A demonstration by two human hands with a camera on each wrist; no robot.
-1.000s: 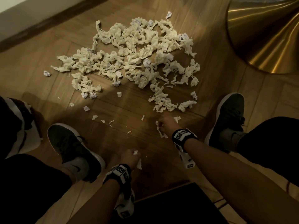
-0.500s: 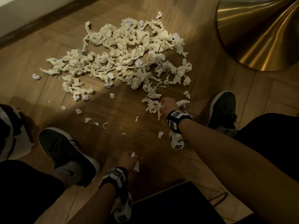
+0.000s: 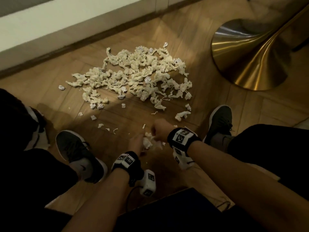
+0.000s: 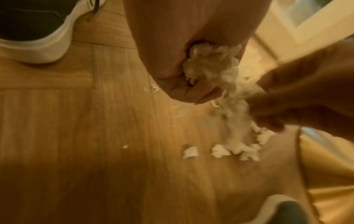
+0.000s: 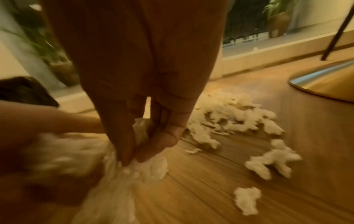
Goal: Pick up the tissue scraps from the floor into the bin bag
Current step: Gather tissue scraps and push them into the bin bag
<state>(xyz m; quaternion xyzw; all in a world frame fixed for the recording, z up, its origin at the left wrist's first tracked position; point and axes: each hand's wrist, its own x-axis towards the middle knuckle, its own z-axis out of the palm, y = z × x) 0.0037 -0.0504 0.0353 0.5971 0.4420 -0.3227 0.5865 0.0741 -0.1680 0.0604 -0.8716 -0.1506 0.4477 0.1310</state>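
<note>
A big pile of cream tissue scraps (image 3: 138, 76) lies on the wooden floor, with small loose bits nearer my feet. My left hand (image 3: 138, 143) is low between my shoes, its fingers curled round a wad of tissue (image 4: 208, 66). My right hand (image 3: 158, 131) is right beside it and pinches a tuft of scraps (image 5: 138, 166) with its fingertips (image 5: 126, 157). The two clumps touch between the hands, just above the floor. A dark flat shape (image 3: 167, 213) at the bottom edge may be the bin bag; I cannot tell for sure.
A gold flared table base (image 3: 250, 61) stands at the right, close to the pile. My dark shoes (image 3: 75, 148) (image 3: 219, 123) flank the hands. A pale wall with a dark skirting (image 3: 66, 52) runs behind the pile. Loose scraps (image 5: 272, 162) lie to the right of my right hand.
My right hand pulled back from the pile's near edge with a tuft of scraps and met my left hand, which rose slightly with its wad. The head view tilted up.
</note>
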